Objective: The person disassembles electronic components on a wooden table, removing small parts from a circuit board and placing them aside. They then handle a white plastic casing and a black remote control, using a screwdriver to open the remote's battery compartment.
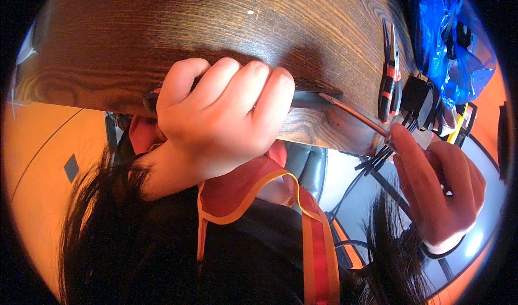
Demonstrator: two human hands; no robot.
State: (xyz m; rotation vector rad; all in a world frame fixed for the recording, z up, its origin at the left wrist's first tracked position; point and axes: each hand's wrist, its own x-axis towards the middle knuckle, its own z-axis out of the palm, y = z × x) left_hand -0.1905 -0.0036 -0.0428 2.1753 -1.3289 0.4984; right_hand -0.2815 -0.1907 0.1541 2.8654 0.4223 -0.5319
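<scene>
My left hand is closed over a long, narrow black object at the table's near edge. Most of that object is covered by the fingers; only its right end and a bit of its left end show, so its kind is unclear. On the right, my right hand grips a screwdriver, its handle hidden in the fingers. The metal shaft points up and left. Its tip meets or lies just over the black object's right end; I cannot tell whether they touch.
Needle-nose pliers with red and black handles lie on the wooden table at the right. Beyond them are a blue plastic bag, a black block and black cables hanging past the edge.
</scene>
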